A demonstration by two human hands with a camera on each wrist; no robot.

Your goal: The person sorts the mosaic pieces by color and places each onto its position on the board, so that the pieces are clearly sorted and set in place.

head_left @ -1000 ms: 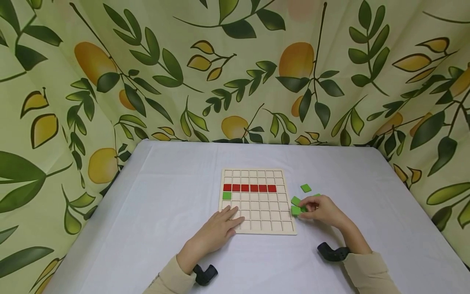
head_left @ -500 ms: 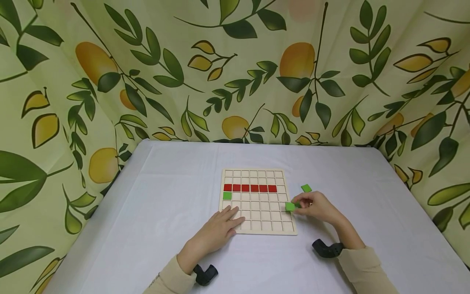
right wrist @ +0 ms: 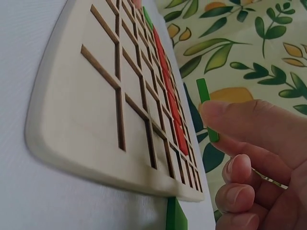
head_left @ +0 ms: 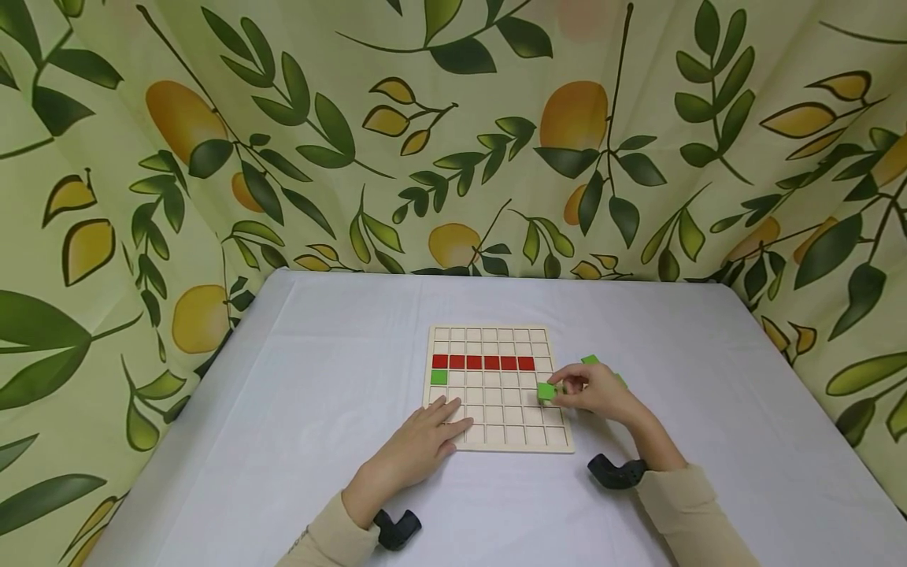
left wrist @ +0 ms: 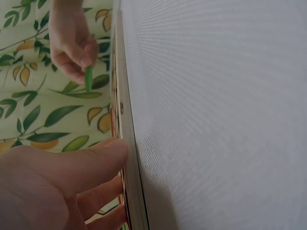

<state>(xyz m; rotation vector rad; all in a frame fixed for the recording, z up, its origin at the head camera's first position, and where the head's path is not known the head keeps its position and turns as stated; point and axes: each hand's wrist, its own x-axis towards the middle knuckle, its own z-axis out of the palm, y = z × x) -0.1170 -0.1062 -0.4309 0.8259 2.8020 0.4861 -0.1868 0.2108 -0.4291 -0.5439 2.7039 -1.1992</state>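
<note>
My right hand (head_left: 595,391) pinches a green square tile (head_left: 546,391) between thumb and finger. In the right wrist view this tile (right wrist: 207,110) is seen edge-on, raised off the wooden grid board (right wrist: 62,120). In the head view it overlaps the right side of the board (head_left: 494,435). Spread fingers of my left hand (head_left: 418,439) rest on the board's near left corner. The left wrist view shows the thumb of the left hand (left wrist: 72,177) at the board's edge. A row of several red tiles (head_left: 483,363) lies in the grid, with one green tile (head_left: 439,377) below its left end.
Loose green tiles (head_left: 590,360) lie right of the board, partly hidden by my right hand. One green tile (right wrist: 176,215) is beside the board's edge in the right wrist view. A white cloth (head_left: 340,354) covers the table; a leaf-patterned curtain (head_left: 397,236) hangs behind.
My right hand has lifted a green tile from the loose ones at the right and carried it left over the board. The left hand has stayed in place.
</note>
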